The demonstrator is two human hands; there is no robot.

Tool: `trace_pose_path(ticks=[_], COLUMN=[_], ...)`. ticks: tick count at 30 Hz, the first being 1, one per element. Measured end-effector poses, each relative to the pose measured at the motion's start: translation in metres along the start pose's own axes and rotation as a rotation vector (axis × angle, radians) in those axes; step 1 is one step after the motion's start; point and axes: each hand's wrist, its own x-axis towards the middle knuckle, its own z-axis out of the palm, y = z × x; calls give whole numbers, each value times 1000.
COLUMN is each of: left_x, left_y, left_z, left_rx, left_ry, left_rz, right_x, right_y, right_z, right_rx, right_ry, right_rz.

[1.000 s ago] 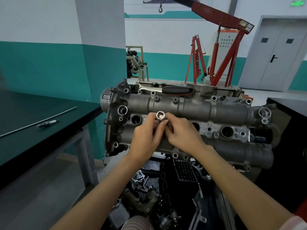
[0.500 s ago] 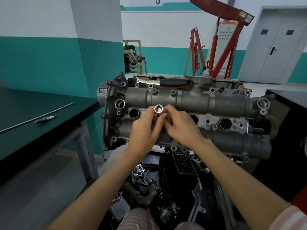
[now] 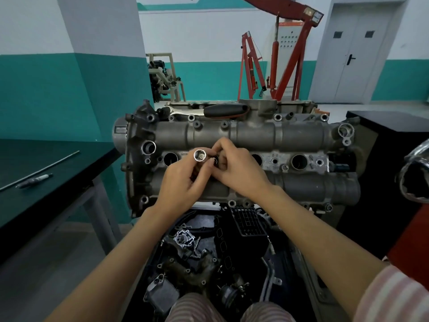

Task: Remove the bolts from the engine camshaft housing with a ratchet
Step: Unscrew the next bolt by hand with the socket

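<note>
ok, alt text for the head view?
Both hands, left hand and right hand, hold a silver socket over the grey camshaft housing. A black-handled ratchet lies on the engine's far edge.

head cam | looks forward-down | close over camshaft housing (image 3: 243, 135) | single view

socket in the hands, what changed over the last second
The left hand has carried the socket slightly left, away from the right hand, whose fingertips now pinch a small dark piece. Both hands stay over the camshaft housing; the ratchet still lies untouched on top.
</note>
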Motion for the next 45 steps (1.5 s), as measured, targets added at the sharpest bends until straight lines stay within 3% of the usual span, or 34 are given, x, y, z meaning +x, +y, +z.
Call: trace_pose_path(ticks=[6, 11, 19, 26, 32, 35, 41, 45], left_x=[-4, -3, -7, -4, -9, -8, -8, -9], left_y=[2, 8, 8, 7, 11, 10, 9, 11], left_z=[10, 15, 12, 16, 12, 12, 16, 17], left_rx=[-11, -47, 28, -30, 70, 85, 28, 8], left_ry=[123, 203, 174, 238, 130, 162, 235, 222], left_rz=[-71, -148, -109, -170, -94, -112, -161, -133], right_x=[1, -3, -4, -2, -5, -6, -3, -4], right_y=[1, -1, -3, -5, -4, -5, -6, -4], right_z=[1, 2, 1, 0, 1, 2, 0, 1], right_rx=[-8, -155, -206, -152, -215, -262, -108, -151], right_ry=[6, -14, -9, 30, 66, 76, 54, 45], right_rz=[51, -65, -137, 3, -131, -188, 7, -41])
